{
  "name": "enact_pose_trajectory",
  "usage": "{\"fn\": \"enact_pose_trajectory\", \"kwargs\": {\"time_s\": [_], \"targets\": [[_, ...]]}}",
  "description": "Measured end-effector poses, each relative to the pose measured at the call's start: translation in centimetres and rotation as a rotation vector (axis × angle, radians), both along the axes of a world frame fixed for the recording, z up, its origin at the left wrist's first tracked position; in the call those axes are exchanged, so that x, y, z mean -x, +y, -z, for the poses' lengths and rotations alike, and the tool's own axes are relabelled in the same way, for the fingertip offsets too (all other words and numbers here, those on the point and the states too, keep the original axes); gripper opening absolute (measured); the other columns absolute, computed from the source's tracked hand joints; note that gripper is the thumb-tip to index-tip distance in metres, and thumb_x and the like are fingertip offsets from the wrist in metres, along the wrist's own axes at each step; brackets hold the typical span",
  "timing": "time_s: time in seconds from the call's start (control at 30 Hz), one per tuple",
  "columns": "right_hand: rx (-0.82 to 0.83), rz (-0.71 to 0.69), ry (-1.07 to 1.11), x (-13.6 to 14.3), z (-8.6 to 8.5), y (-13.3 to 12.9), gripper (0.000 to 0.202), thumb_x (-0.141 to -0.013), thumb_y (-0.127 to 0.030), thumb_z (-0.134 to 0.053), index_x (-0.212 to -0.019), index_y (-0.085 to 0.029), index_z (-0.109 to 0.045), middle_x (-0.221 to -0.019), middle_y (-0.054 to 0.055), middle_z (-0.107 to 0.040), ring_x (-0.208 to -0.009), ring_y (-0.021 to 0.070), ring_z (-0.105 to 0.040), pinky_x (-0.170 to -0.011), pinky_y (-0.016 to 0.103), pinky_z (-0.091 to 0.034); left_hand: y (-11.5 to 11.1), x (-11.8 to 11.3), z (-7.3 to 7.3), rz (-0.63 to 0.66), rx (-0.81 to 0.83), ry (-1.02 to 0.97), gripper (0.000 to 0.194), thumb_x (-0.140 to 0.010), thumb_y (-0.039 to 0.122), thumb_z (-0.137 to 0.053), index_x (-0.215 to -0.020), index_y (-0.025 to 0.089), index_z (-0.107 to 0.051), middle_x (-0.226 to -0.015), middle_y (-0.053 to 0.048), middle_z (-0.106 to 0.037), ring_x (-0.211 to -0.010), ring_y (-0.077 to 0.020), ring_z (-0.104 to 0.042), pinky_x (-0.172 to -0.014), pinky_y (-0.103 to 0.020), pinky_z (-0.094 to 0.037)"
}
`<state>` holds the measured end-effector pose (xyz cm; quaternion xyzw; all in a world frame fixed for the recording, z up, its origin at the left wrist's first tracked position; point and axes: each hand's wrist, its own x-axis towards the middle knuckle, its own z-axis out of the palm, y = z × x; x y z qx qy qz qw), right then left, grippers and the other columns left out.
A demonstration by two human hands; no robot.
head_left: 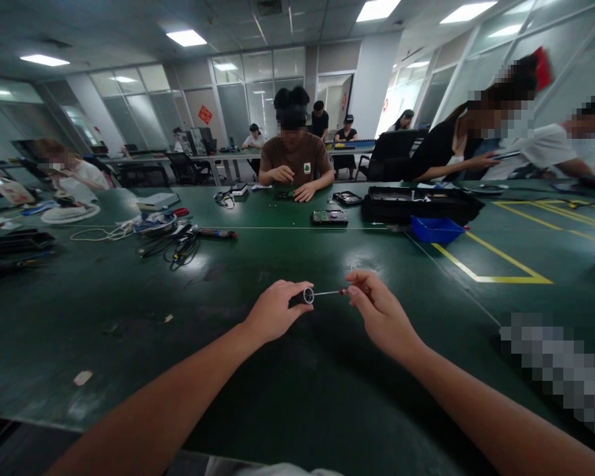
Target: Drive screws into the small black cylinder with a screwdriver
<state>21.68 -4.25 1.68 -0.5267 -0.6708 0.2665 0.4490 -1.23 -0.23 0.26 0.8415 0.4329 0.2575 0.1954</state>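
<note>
Above the green table, my left hand is closed around a short dark cylinder whose pale ring-shaped open end faces right. My right hand pinches a thin screwdriver by its small reddish handle. The slim metal shaft points left, and its tip reaches the ringed end of the cylinder. How deep the tip sits inside cannot be made out. Most of the cylinder is hidden by my left fingers.
Across the table a person handles small parts. Before them lie a hard drive, a blue bin and a long black tray. Cables are heaped to the left. A blurred object lies at right.
</note>
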Motion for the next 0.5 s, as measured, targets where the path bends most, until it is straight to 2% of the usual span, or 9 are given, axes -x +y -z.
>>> {"fn": "enact_pose_trajectory", "kwargs": {"time_s": [0.13, 0.2, 0.33, 0.4, 0.5], "targets": [[0.108, 0.027, -0.028, -0.07, -0.52, 0.15, 0.035, -0.099, -0.046, -0.037, -0.098, -0.023, -0.062, -0.078, 0.002, -0.062, -0.063, 0.0181, -0.059, -0.060, 0.033, -0.046, -0.13, -0.20, 0.28, 0.044, -0.010, 0.021, 0.040, -0.088, 0.033, -0.068, -0.128, 0.029, -0.061, -0.112, -0.002, -0.069, -0.103, -0.0224, -0.058, -0.091, -0.037, -0.045], [0.119, 0.050, -0.047, -0.12, -0.67, 0.20, 0.037, -0.098, -0.048, -0.037, -0.105, -0.023, -0.062, -0.077, 0.002, -0.062, -0.061, 0.0180, -0.058, -0.059, 0.033, -0.046, -0.21, -0.32, 0.38, 0.057, -0.013, 0.036, 0.041, -0.088, 0.033, -0.069, -0.128, 0.028, -0.061, -0.112, -0.003, -0.069, -0.103, -0.0226, -0.058, -0.092, -0.037, -0.045], [0.039, -0.015, 0.003, -0.19, -0.38, 0.35, 0.032, -0.097, -0.040, -0.042, -0.122, -0.023, -0.053, -0.086, 0.003, -0.062, -0.076, 0.0197, -0.061, -0.070, 0.035, -0.050, -0.21, -0.28, 0.27, 0.043, -0.016, 0.020, 0.040, -0.087, 0.031, -0.069, -0.127, 0.028, -0.062, -0.110, -0.003, -0.069, -0.103, -0.0222, -0.059, -0.090, -0.036, -0.045], [0.041, -0.033, 0.033, -0.20, -0.24, 0.41, 0.030, -0.097, -0.039, -0.042, -0.120, -0.023, -0.053, -0.084, 0.002, -0.061, -0.077, 0.0197, -0.061, -0.071, 0.034, -0.050, -0.17, -0.20, 0.17, 0.036, -0.019, 0.010, 0.040, -0.087, 0.030, -0.069, -0.126, 0.028, -0.062, -0.110, -0.003, -0.069, -0.103, -0.0219, -0.059, -0.090, -0.036, -0.045], [0.104, -0.007, 0.004, -0.22, -0.26, 0.47, 0.033, -0.099, -0.045, -0.037, -0.107, -0.023, -0.059, -0.074, 0.001, -0.057, -0.067, 0.0189, -0.057, -0.062, 0.033, -0.048, -0.21, -0.20, 0.14, 0.034, -0.019, 0.021, 0.039, -0.087, 0.031, -0.070, -0.126, 0.028, -0.063, -0.108, -0.002, -0.069, -0.102, -0.0220, -0.059, -0.090, -0.036, -0.045]]}}
